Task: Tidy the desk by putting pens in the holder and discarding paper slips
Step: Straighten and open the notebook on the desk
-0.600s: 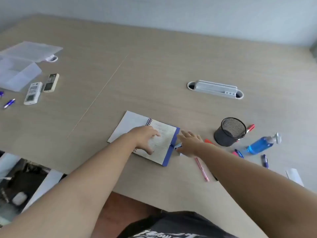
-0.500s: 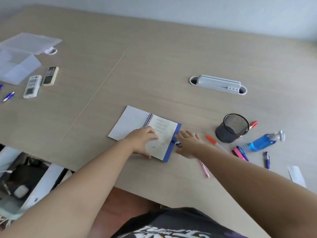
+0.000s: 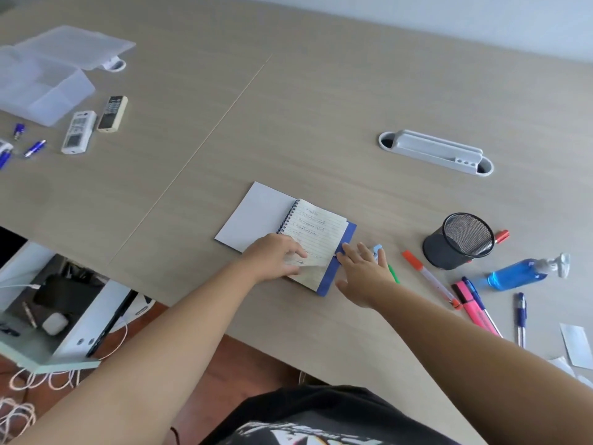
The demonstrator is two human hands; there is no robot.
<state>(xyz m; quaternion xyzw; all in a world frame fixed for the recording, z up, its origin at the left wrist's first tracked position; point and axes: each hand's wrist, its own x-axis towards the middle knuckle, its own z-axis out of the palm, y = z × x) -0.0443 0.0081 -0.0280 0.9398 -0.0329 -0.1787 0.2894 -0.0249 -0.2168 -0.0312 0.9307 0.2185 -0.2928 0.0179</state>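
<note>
An open spiral notebook (image 3: 316,232) with a blue cover lies near the desk's front edge. My left hand (image 3: 276,256) presses on its lined page, fingers spread, lifting a page corner. My right hand (image 3: 362,273) lies flat and open just right of the notebook, over a green pen (image 3: 393,273) and a light blue item (image 3: 377,249). The black mesh pen holder (image 3: 459,242) stands to the right. Around it lie an orange-capped pen (image 3: 428,277), a pink highlighter (image 3: 473,308), a blue pen (image 3: 520,316) and a red marker (image 3: 501,236). White paper slips (image 3: 577,346) rest at the far right.
A blue pump bottle (image 3: 526,271) lies on its side right of the holder. A white cable tray (image 3: 436,152) is set into the desk behind. Far left are a clear plastic box (image 3: 41,81), two remotes (image 3: 93,125) and small blue pens (image 3: 33,148).
The camera view shifted. My left hand slid toward the notebook's near corner and lifts a page edge. My right hand stays flat beside the notebook; a green pen now shows under it.
</note>
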